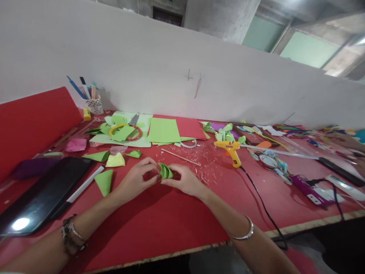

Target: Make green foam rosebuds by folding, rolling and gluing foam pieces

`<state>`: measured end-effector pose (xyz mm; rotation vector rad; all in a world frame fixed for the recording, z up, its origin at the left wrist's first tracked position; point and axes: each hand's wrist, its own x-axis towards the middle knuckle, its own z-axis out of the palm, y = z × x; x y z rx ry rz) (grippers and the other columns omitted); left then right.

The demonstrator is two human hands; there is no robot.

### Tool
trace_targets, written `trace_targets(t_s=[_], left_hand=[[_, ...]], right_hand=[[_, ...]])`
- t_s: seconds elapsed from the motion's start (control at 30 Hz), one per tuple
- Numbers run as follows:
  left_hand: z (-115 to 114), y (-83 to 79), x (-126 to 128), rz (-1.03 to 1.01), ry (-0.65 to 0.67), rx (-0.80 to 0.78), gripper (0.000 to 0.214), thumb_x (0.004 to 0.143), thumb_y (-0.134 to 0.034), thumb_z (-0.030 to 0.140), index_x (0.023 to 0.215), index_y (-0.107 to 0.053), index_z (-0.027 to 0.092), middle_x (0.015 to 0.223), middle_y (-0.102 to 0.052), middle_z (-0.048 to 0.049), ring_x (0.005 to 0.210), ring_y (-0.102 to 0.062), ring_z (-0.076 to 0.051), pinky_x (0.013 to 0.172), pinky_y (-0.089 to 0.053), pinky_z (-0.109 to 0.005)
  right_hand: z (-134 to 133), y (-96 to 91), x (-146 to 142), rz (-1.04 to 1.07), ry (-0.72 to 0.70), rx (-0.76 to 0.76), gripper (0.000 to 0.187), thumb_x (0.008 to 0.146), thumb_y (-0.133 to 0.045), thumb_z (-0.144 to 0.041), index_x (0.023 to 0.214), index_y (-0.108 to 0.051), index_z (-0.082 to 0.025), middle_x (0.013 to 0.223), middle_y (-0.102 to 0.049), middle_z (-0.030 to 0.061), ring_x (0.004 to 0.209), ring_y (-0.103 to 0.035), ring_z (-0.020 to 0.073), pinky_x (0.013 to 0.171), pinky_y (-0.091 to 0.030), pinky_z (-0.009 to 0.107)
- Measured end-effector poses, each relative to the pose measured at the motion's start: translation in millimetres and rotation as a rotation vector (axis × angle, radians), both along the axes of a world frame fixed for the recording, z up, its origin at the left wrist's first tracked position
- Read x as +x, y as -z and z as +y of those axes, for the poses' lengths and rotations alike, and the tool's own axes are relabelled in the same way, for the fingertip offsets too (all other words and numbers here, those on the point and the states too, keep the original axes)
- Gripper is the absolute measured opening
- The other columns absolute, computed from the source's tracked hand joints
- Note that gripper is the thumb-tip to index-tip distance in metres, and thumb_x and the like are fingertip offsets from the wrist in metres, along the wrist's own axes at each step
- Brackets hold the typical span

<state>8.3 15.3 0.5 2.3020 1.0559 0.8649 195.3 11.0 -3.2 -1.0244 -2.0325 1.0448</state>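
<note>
A small folded piece of green paper [165, 172], with curved layers showing, is held above the red tabletop between my hands. My right hand [184, 179] grips its right side between thumb and fingers. Curled at its left edge, my left hand [142, 174] has thumb and fingertips close together on or right beside the paper; the exact contact is hard to see. Left of my hands lie green paper cones [104, 182] and a yellow paper piece [116, 160]. A thin wooden stick [181, 156] rests beyond them among pale scraps.
A yellow glue gun [232, 150] stands right of centre, its black cord running off the front edge. Orange-handled scissors [134, 133] and stacked green sheets [164, 130] lie at the back. A dark tablet [45, 194] is at left, a purple power strip [310, 192] at right. Another person's hand [339, 140] shows far right.
</note>
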Motion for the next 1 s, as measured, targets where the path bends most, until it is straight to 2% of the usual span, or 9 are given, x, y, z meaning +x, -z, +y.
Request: trace_targets(t_s=[0.3,0.37,0.47,0.53,0.6,0.7,0.87,1.0], left_hand=[[0.7,2.3,-0.9,0.062,0.008,0.056,0.007,0.077,-0.048,0.02,0.078,-0.055,0.018,0.083,-0.05,-0.0005,0.077,-0.05,-0.012,0.07,-0.043,-0.023],[1.0,2.7,-1.2,0.074,0.009,0.064,0.007,0.077,-0.048,0.019,0.077,-0.055,0.018,0.084,-0.05,-0.0009,0.078,-0.05,-0.012,0.071,-0.043,-0.023],[2.4,3.1,-3.5,0.13,0.015,0.1,0.008,0.077,-0.047,0.017,0.076,-0.055,0.018,0.087,-0.048,-0.0018,0.08,-0.049,-0.012,0.071,-0.043,-0.023],[3.9,3.1,-6.1,0.205,0.019,0.148,0.009,0.076,-0.047,0.017,0.076,-0.056,0.018,0.089,-0.048,-0.0025,0.079,-0.049,-0.013,0.07,-0.042,-0.024],[5.3,3.2,-8.4,0.288,0.027,0.207,0.011,0.076,-0.047,0.018,0.078,-0.058,0.018,0.09,-0.049,-0.0032,0.078,-0.05,-0.014,0.069,-0.041,-0.026],[6.8,3.9,-9.9,0.371,0.042,0.257,0.011,0.077,-0.047,0.019,0.079,-0.058,0.019,0.091,-0.05,-0.0039,0.078,-0.051,-0.015,0.068,-0.039,-0.027],[7.4,5.2,-8.6,0.418,0.065,0.22,0.011,0.077,-0.047,0.019,0.08,-0.057,0.019,0.09,-0.051,-0.0031,0.076,-0.051,-0.014,0.067,-0.039,-0.025],[6.0,4.1,-8.0,0.419,0.065,0.197,0.01,0.077,-0.047,0.019,0.078,-0.057,0.019,0.09,-0.051,-0.0032,0.077,-0.05,-0.014,0.067,-0.038,-0.025]], right_hand=[[0.5,1.0,1.3,-0.081,0.001,0.017,0.025,0.075,-0.055,-0.039,0.08,-0.058,-0.014,0.072,-0.056,0.0,0.066,-0.048,0.0111,0.062,-0.037,0.022],[0.0,0.5,1.7,-0.058,-0.012,0.015,0.028,0.073,-0.058,-0.038,0.09,-0.058,-0.015,0.081,-0.058,0.0017,0.072,-0.05,0.012,0.066,-0.04,0.024],[-0.5,0.3,3.5,-0.003,-0.028,0.023,0.047,0.069,-0.064,-0.037,0.109,-0.05,-0.019,0.103,-0.054,0.0052,0.089,-0.052,0.0141,0.079,-0.042,0.027],[-0.4,0.7,5.0,0.007,-0.028,0.041,0.053,0.068,-0.065,-0.036,0.115,-0.046,-0.021,0.111,-0.049,0.006,0.099,-0.049,0.0155,0.086,-0.04,0.03],[-0.3,1.2,6.1,0.002,-0.028,0.057,0.052,0.068,-0.064,-0.035,0.115,-0.046,-0.022,0.114,-0.047,0.0059,0.103,-0.047,0.0161,0.089,-0.039,0.031],[-0.2,2.1,6.2,-0.02,-0.039,0.055,0.049,0.069,-0.064,-0.034,0.113,-0.047,-0.021,0.11,-0.049,0.0059,0.099,-0.049,0.0155,0.086,-0.041,0.031],[1.2,4.7,4.5,-0.123,-0.065,0.11,0.045,0.068,-0.065,-0.033,0.108,-0.05,-0.018,0.096,-0.054,0.0054,0.085,-0.051,0.015,0.077,-0.042,0.029],[2.0,5.2,3.8,-0.181,-0.081,0.15,0.028,0.071,-0.063,-0.032,0.092,-0.057,-0.015,0.083,-0.052,0.0032,0.075,-0.049,0.0129,0.07,-0.041,0.026]])
